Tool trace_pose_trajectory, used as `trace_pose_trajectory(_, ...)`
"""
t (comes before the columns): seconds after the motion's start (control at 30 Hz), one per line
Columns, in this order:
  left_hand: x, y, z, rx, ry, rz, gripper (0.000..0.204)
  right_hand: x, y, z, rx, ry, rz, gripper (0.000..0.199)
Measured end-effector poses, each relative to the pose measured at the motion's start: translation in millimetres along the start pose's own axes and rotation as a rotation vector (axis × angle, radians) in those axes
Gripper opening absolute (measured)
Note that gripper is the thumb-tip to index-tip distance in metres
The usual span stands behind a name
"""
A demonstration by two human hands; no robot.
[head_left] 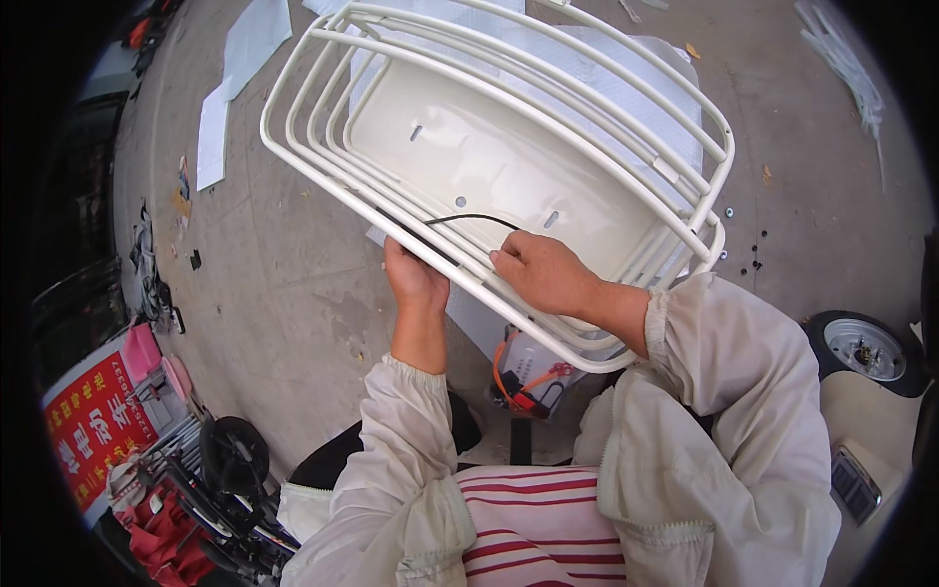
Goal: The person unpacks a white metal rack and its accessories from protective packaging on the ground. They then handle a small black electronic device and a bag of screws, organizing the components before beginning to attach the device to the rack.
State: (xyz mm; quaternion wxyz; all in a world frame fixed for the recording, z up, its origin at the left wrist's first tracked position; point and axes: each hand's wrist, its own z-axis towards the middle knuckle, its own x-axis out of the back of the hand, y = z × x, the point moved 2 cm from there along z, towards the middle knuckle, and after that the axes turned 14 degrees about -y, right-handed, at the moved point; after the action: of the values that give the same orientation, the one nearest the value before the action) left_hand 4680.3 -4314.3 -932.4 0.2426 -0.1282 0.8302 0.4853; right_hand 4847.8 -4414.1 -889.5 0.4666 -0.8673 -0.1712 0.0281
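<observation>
A large white metal basket [509,147] with tubular rails and a slotted flat bottom is tilted in front of me. My left hand [415,278] grips its near rails from outside, the fingertips hidden behind the tubing. A thin black cable tie [469,217] curves from those rails, near the left fingers, across the basket's inside. Its other end disappears into my right hand [550,274], which is closed and reaches over the near rail. Where the tie passes around the tubing cannot be seen.
Below the basket sits a clear plastic container [536,370] with orange cords. White sheets [256,44] and small hardware [756,256] lie on the concrete floor. A wheel [863,350] and a phone [857,484] are at right. A red sign [98,426] and a folded wheeled frame [235,460] stand left.
</observation>
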Motion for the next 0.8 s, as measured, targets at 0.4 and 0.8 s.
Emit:
trace_pose_trajectory(0.4, 9.1, 7.1, -6.9, 0.166, 0.145, -0.125, 0.041, 5.6, -1.5, 5.6, -0.091, -0.015, -0.075, 0.041)
trace_pose_trajectory(0.8, 16.9, 4.2, -8.2, 0.144, 0.203, -0.198, 0.034, 1.1, 16.4, 14.9, -0.112, 0.025, -0.041, 0.038)
